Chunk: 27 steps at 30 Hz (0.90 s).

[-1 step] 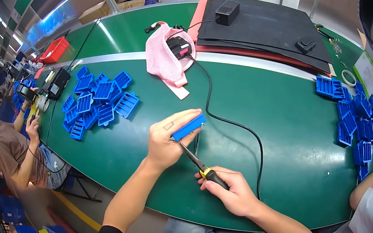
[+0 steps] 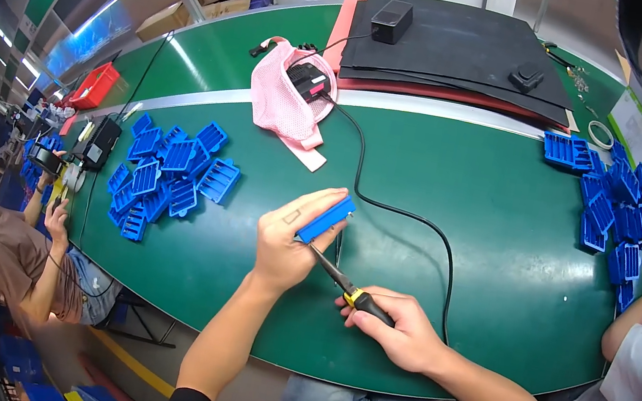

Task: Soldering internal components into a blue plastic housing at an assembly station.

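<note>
My left hand [image 2: 287,239] is closed round a blue plastic case [image 2: 326,219], held tilted above the green table with its edge facing me. Small metal bits show at the case's right end. In my right hand [image 2: 401,331] is what looks like a soldering iron [image 2: 371,306], with a black handle, a yellow collar and a tapering grey shaft. Its tip meets or nearly meets the lower end of the case; contact is hidden by my left fingers. A thin dark strip [image 2: 339,247] shows between my hands; I cannot tell what it is.
Slotted blue cases lie heaped at the left [image 2: 172,166] and right [image 2: 617,201]. A black cable [image 2: 413,215] curves from a pink mesh bag [image 2: 279,94] past my right wrist. Black sheets [image 2: 450,51] lie at the back. People work on both sides.
</note>
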### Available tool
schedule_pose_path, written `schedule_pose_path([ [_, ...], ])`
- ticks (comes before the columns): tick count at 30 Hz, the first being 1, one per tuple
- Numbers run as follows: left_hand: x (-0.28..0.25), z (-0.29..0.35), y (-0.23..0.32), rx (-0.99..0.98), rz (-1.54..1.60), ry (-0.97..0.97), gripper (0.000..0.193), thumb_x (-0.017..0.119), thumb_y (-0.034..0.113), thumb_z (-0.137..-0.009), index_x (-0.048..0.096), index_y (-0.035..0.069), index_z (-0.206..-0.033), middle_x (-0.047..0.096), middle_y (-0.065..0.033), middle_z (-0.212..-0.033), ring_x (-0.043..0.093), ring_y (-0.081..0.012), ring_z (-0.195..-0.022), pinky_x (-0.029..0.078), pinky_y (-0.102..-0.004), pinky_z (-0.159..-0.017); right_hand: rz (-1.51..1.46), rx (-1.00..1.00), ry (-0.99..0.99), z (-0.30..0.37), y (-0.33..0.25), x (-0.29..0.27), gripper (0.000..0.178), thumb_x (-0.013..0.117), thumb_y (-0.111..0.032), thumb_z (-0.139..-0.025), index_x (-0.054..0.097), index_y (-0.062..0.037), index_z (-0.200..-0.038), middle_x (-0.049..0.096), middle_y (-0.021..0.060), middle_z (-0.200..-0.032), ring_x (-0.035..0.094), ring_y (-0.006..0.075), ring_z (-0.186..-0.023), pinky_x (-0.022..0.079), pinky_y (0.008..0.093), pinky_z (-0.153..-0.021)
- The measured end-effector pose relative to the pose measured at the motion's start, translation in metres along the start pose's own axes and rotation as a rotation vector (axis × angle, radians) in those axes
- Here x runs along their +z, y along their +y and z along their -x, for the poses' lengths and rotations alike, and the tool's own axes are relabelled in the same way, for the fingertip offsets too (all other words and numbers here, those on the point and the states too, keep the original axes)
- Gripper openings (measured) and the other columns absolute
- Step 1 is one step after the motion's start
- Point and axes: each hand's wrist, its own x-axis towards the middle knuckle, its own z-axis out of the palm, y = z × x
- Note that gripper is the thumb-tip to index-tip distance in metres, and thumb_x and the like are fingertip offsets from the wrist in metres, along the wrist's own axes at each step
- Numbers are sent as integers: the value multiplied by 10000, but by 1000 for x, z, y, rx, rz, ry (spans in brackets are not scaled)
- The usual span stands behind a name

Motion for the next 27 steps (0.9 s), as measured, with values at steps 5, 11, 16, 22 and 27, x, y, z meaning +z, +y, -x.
schedule_pose_path([
  [5, 2, 1, -1, 5, -6, -1, 342, 749, -39, -697, 682, -12, -1031, 700, -168, -1027, 695, -278, -922, 538, -328, -821, -49, -3, 33, 0, 0, 2, 229, 593, -167, -927, 641, 34, -1026, 653, 91, -933, 612, 139, -802, 484, 285, -736],
  [11, 3, 2, -2, 38, -29, 6, 333, 744, -40, -702, 681, -14, -1029, 699, -170, -1020, 695, -284, -913, 541, -323, -806, -51, -5, 40, 0, 0, 1, 197, 584, -156, -924, 643, 30, -956, 635, 87, -912, 603, 146, -801, 476, 287, -735],
  [16, 4, 2, -3, 38, -6, -1, 334, 717, -52, -730, 675, -8, -1058, 687, -187, -1044, 693, -309, -909, 554, -328, -784, 19, -2, 27, 1, -2, 1, 184, 568, -138, -919, 612, 17, -830, 545, 73, -824, 513, 143, -709, 415, 290, -650],
  [22, 3, 2, -1, -12, 2, -18, 332, 715, -45, -736, 678, 2, -1062, 690, -176, -1050, 694, -292, -915, 554, -320, -783, 18, 37, 4, 1, -7, -3, 181, 565, -130, -915, 606, 18, -821, 515, 63, -799, 484, 136, -685, 396, 288, -634],
  [27, 4, 3, -3, -44, 20, 3, 329, 713, -42, -737, 679, 6, -1061, 691, -168, -1046, 693, -291, -914, 551, -324, -788, 18, 75, -6, -1, -5, -3, 179, 570, -132, -913, 606, 19, -823, 529, 64, -803, 503, 139, -696, 407, 290, -644],
])
